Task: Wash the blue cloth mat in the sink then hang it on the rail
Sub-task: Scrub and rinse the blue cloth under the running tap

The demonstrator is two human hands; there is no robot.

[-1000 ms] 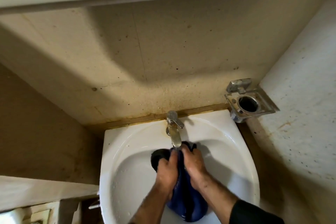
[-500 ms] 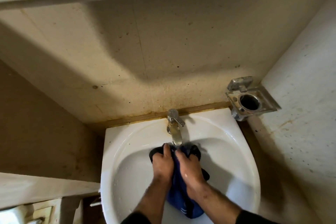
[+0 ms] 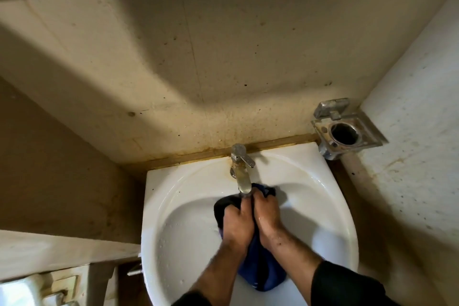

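The blue cloth mat (image 3: 260,271) is bunched up inside the white sink (image 3: 173,206), right under the spout of the chrome tap (image 3: 241,169). My left hand (image 3: 236,226) and my right hand (image 3: 267,218) are side by side, both gripping the wet upper part of the mat with curled fingers. The lower end of the mat hangs down between my forearms toward the sink's near side. No rail is in view.
A metal wall holder (image 3: 345,131) with a round hole sticks out at the sink's back right corner. Stained walls close in behind and on both sides. A pale ledge (image 3: 62,248) juts out at the lower left.
Both hands have shifted on the mat under the tap, moving closer together and slightly back and forth as they rub it. The mat's top has bunched differently.
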